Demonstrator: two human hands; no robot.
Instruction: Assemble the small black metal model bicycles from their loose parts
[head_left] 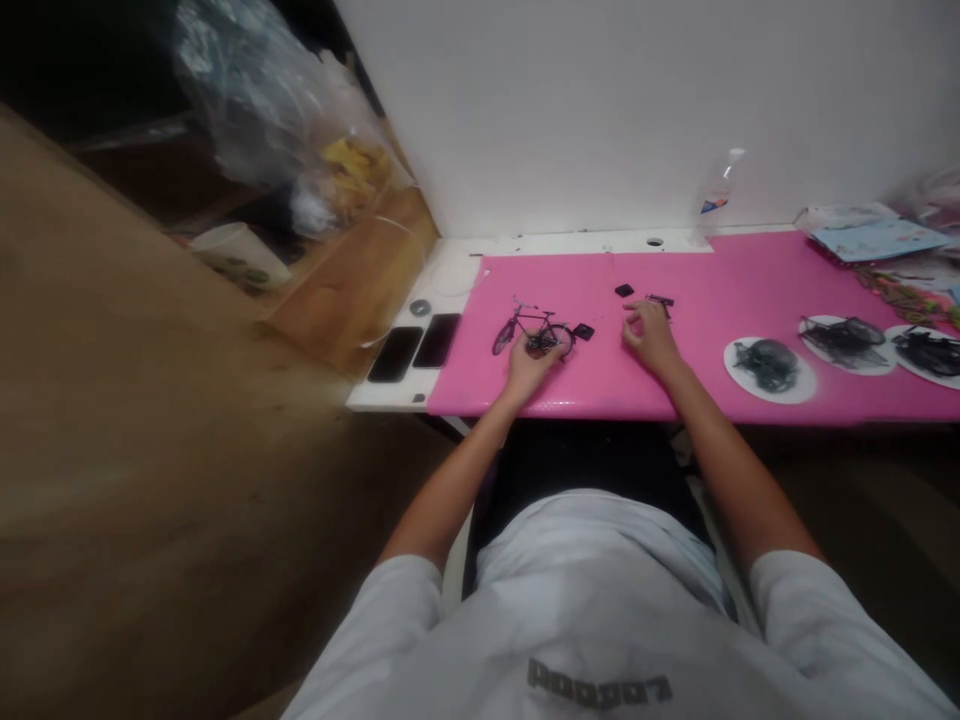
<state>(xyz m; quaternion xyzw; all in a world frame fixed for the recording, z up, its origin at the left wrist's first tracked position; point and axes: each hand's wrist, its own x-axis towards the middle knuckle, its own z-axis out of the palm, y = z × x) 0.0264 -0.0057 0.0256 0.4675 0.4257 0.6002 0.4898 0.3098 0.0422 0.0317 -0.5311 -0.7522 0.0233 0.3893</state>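
A small black model bicycle [525, 328] stands upright on the pink mat [600, 390]. My left hand [531, 366] grips it from below, fingers closed around its rear wheel and frame. My right hand [651, 338] rests on the mat to the right, fingers curled in a pinch over a small dark part; what it holds is too small to name. Small black parts lie close by: one [624, 291] above my right hand, one [661, 301] by its fingertips, another [584, 331] beside the bicycle's rear wheel.
Two dark phones [415, 347] lie on the white desk edge at the left. Three white plates [770, 368] with black parts sit at the right. A clear plastic bottle [716, 195] stands by the wall. Papers [877, 240] and bags clutter the corners.
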